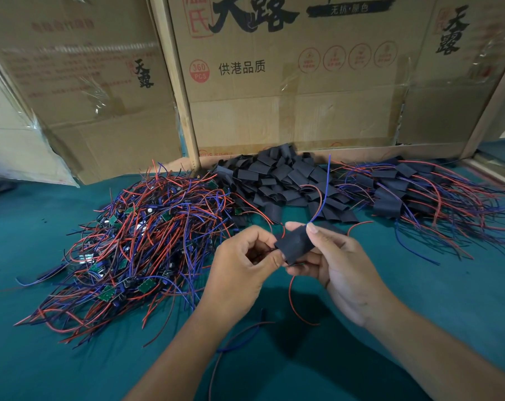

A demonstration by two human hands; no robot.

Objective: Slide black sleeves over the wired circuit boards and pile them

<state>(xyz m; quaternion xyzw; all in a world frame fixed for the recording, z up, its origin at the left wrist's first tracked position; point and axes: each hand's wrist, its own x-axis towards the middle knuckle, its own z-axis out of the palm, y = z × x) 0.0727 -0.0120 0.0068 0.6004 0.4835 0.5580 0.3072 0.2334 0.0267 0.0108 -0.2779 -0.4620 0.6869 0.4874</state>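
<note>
Green cloth bench (419, 299) backed by cartons: at centre, right hand (341, 264) pinches black sleeve (294, 245) while left hand (245, 261) pinches its wired end at 9 o'clock; light, limp, best held by edges.

The light is soft and a bit dim. It comes from above. The arms drop a dark shadow on the green table (419, 285) near its front edge. Clear tape on the cardboard boxes (274, 111) shines white. The middle looks sharp. Toward the sides, things look blurry and straight lines bend. The far left corner is fuzzy.
</note>
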